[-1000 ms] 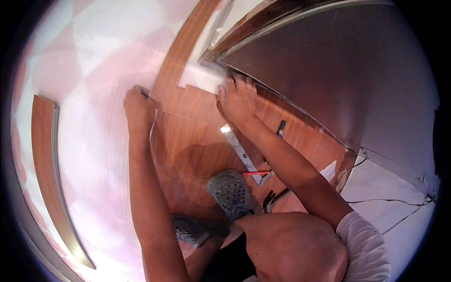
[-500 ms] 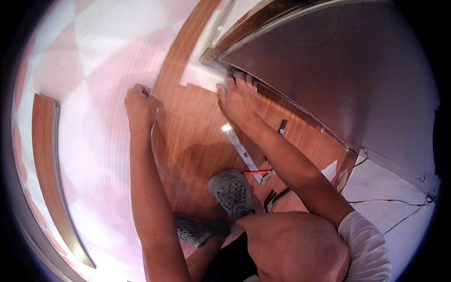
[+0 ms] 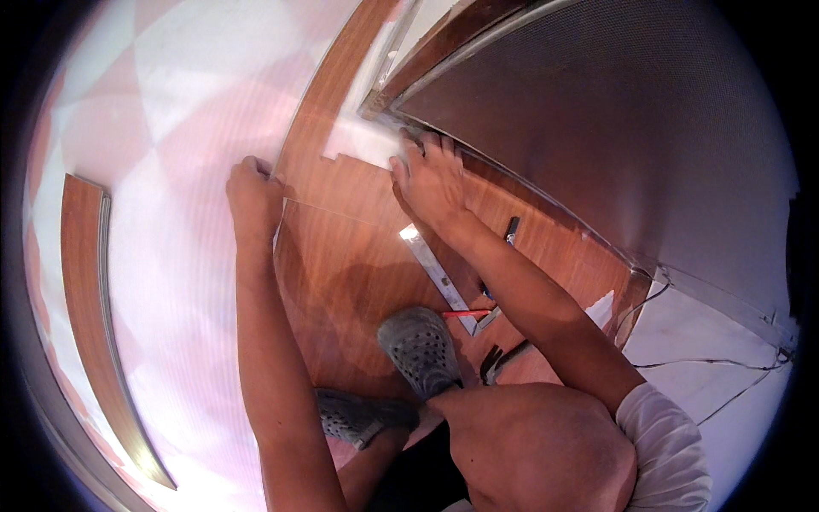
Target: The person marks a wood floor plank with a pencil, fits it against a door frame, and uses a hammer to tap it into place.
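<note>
Down low, a notched wood-grain plank lies flat beyond a metal square; the left hand curls at the plank's edge, fingertips too hidden to tell the grip, while the right hand, fingers slightly spread, rests beside a dark mesh panel.

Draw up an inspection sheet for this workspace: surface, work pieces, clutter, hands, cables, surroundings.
Surface: wood-look flooring beside a pink-and-white patterned floor.
Work pieces: notched wood-look plank at the left hand; loose plank far left.
Clutter: metal square, red pen-like item and partly hidden black-ended tool, all on the flooring.
Hands: left hand curled at the notched plank's left edge, fingertips hidden; right hand open, fingers spread.
Cables: thin dark cables over white tile at right.
Surroundings: dark mesh-textured panel upper right, wooden bar alongside.
</note>
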Available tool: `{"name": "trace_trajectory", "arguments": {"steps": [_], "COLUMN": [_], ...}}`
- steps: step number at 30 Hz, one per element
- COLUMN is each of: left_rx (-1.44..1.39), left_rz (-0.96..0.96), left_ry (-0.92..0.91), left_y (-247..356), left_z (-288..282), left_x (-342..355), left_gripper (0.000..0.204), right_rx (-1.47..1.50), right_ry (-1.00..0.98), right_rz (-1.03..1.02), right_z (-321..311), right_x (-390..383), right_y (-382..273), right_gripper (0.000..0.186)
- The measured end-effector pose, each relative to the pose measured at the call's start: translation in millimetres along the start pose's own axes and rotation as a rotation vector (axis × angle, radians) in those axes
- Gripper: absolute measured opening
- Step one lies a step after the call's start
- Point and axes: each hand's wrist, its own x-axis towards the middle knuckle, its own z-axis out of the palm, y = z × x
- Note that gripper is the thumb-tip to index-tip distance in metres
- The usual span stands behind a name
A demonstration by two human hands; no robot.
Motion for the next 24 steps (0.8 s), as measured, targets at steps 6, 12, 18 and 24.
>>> {"name": "trace_trajectory", "arguments": {"steps": [6,12,18,24], "left_rx": [0.017,0.018,0.006,0.006], "left_rz": [0.007,0.022,-0.003,-0.01], "left_ry": [0.0,-0.02,-0.033,0.004], "left_y": [5,-5,-2,0], "left_z": [-2,2,1,3], "left_x": [-3,4,2,1], "left_gripper": [0.019,0.022,0.021,0.019], "right_rx": [-0.124,-0.092,-0.102,-0.135], "right_ry": [0.067,0.062,0.058,0.057], "right_rz": [-0.038,-0.004,-0.035,0.016], "right_z": [10,15,5,8], "right_x": [5,1,-1,-2], "right_y": [-2,-6,6,2], "right_gripper": [0.055,0.057,0.057,0.056]}}
